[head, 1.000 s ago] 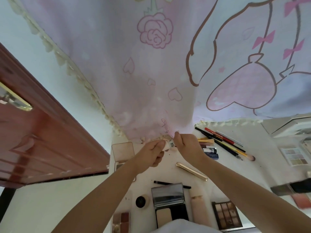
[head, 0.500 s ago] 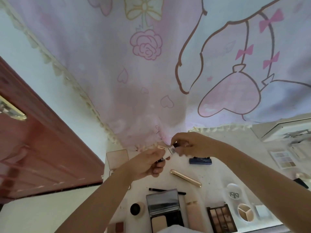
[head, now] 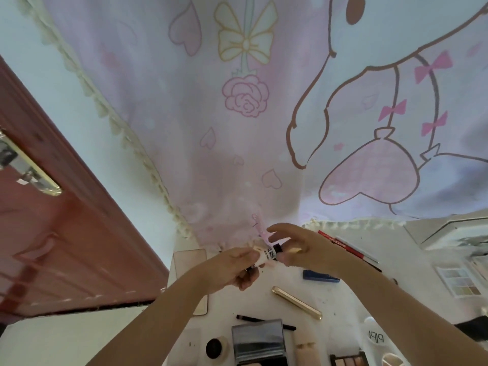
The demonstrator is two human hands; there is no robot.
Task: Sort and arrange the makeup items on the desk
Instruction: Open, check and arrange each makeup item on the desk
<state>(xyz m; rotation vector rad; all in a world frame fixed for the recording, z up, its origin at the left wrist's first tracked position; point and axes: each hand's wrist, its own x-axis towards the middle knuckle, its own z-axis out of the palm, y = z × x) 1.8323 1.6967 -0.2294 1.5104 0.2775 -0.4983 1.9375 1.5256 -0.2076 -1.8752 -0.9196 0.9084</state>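
Observation:
My left hand (head: 232, 268) grips a small white tube (head: 266, 256) with black lettering and a black cap, holding it above the back of the white desk (head: 351, 294). My right hand (head: 309, 250) sits just right of the cap with its fingers spread and relaxed, the thumb beside the cap and the forefinger stretched above it. A gold tube (head: 297, 302), a blue stick (head: 320, 276) and a red pencil (head: 346, 244) lie on the desk around the hands.
An open mirrored compact (head: 260, 342), a black pencil (head: 264, 320), a round black pot (head: 215, 347), a beige tube (head: 305, 350) and a palette (head: 348, 360) lie near me. A pink compact (head: 190, 260) lies left, a pastel palette (head: 459, 282) right. A pink curtain (head: 237, 128) hangs behind; a red door (head: 52, 233) stands left.
My right hand has loosened from pinching the tube's cap end and its fingers have spread. The view has tilted upward and to the left. The left hand keeps the tube.

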